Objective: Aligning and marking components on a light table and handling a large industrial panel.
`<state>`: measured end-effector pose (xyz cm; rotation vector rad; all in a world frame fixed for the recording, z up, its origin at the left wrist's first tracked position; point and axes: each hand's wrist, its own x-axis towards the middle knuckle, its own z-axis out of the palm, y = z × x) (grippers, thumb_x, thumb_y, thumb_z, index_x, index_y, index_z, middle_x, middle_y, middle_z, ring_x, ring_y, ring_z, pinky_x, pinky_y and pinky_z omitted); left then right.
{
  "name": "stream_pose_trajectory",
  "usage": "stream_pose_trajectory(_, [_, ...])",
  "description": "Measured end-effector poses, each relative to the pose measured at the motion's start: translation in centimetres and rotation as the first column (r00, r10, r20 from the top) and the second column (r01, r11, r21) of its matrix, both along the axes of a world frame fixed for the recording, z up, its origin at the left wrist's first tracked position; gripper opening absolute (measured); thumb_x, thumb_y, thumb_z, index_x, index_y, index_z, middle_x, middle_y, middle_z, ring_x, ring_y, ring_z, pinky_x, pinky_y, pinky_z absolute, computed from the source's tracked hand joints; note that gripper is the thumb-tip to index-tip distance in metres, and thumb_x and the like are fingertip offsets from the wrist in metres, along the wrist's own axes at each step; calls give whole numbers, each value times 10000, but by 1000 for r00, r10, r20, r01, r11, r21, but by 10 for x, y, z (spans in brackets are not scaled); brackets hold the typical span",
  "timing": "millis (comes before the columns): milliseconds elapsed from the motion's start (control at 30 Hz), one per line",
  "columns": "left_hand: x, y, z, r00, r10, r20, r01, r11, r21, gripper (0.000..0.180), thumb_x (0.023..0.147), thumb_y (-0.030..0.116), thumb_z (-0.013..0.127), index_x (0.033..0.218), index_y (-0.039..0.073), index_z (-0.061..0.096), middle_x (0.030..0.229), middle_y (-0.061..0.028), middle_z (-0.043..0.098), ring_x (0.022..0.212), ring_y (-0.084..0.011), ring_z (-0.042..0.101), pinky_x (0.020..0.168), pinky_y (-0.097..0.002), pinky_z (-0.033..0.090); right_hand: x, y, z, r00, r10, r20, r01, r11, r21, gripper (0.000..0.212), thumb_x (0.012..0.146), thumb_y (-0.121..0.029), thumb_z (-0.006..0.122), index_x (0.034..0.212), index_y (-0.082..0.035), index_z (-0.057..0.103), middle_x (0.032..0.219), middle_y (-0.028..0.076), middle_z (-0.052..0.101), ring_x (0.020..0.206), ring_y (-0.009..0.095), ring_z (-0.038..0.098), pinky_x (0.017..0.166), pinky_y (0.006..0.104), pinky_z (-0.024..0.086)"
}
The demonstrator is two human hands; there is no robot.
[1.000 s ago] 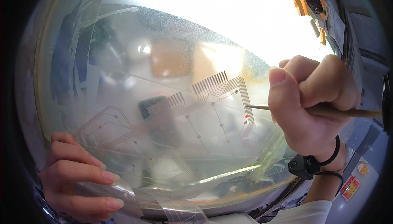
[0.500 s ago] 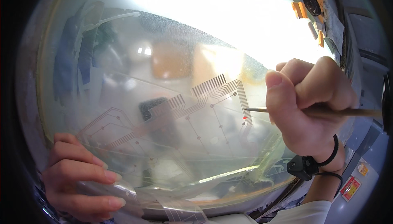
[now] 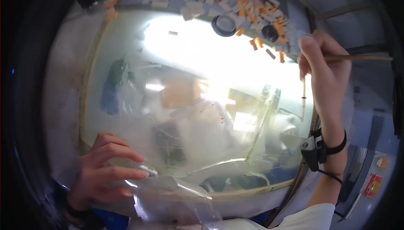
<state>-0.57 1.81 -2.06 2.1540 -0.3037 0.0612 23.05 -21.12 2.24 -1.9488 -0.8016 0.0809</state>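
Holding a thin wooden-handled tool (image 3: 362,57) in the right hand (image 3: 326,66), up at the right edge of the glass tabletop (image 3: 126,30). Pinching that handle in the right grip, fingers curled round, with the long end running out to the right. Also seeing a thin pale stick (image 3: 303,106) with a dark ring, pointing down just below the right fingers. Can't tell if held in the same grip or lying on the glass.

Keeping the left hand (image 3: 111,167) low at the left, fingers bent and spaced apart, fingertips at the edge of a loose clear film (image 3: 183,192). Can't tell whether pinching it or only resting there.

Finding the printed circuit film (image 3: 178,112) on the tabletop, between both hands and well apart from the right one. Reading the comb of short lines only faintly, through blur and glare. Spotting a small red mark (image 3: 222,120) to the right of that comb.

Seeing orange and white blocks (image 3: 250,9) scattered along the far edge, with a round black-rimmed lid (image 3: 223,25) beside them. Wearing a black strapped device (image 3: 313,152) on the right wrist.
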Motion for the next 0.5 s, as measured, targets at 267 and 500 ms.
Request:
stream_pose_trajectory(267, [-6, -3, 1, 998, -58, 3, 58, 993, -107, 286, 738, 275, 573, 935, 77, 630, 990, -103, 556, 906, -255, 481, 811, -371, 366, 88, -91, -22, 563, 195, 803, 522, 670, -528, 176, 708, -138, 567, 856, -45, 589, 828, 84, 605, 773, 268, 566, 657, 340, 449])
stream_pose_trajectory(500, [-8, -1, 1, 996, -53, 70, 53, 999, -8, 309, 681, 165, 593, 976, 76, 613, 1082, -102, 520, 1003, -270, 442, 903, -386, 324, 84, -78, -19, 604, 199, 772, 353, 802, -483, 163, 650, -63, 565, 801, -76, 624, 784, 97, 609, 768, 273, 554, 717, 359, 433])
